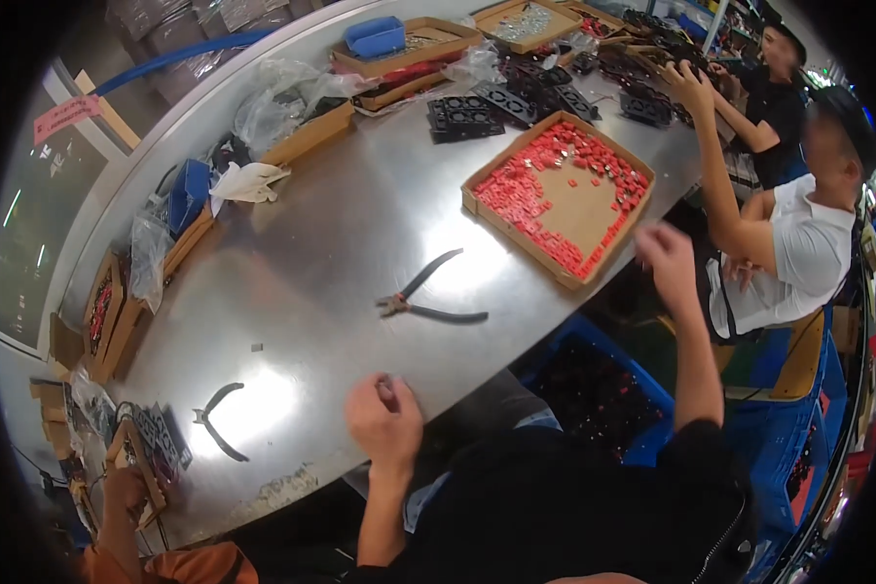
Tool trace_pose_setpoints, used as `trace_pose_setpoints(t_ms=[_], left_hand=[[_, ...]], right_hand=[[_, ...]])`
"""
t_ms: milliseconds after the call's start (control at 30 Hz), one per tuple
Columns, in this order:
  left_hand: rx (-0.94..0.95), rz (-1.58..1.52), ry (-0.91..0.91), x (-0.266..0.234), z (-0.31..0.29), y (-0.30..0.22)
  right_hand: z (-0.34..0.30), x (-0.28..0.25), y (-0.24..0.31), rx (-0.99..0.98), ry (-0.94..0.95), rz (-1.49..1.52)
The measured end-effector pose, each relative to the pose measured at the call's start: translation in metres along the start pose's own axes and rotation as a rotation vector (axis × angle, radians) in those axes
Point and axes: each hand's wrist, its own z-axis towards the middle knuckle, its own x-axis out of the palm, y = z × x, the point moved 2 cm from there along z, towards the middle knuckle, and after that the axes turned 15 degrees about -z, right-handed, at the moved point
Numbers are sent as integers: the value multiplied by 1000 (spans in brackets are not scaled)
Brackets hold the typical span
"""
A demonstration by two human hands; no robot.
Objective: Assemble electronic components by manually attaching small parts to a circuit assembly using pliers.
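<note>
My left hand [384, 419] is closed above the near edge of the metal table, thumb against curled fingers. Something small may be in its grip, but I cannot make it out. My right hand [667, 255], a little blurred, is curled just off the right side of a shallow cardboard tray [478, 206]. Whatever its fingers may hold is hidden. Small red parts [523, 195] fill the tray's left and far sides, leaving bare cardboard in the middle. Between my hands and the tray lies a pair of dark-handled pliers [428, 292], jaws pointing left and handles spread.
A second pair of pliers [214, 420] lies at the left, near another person's hand [127, 492]. Black fan-like parts [465, 117] sit behind the tray. Cardboard boxes, bags and a white glove [250, 182] line the far edge. A blue bin [642, 389] stands below; two people are at the right.
</note>
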Motion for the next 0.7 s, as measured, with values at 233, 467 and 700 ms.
trace_pose_setpoints(t_ms=[233,467,700], left_hand=[[48,84,41,6,-3,-2],[48,106,37,6,-8,2],[116,83,66,12,-2,4]], right_hand=[[294,50,-32,-118,-206,-576],[364,76,-55,237,205,-710],[348,9,-29,293,-270,-600]])
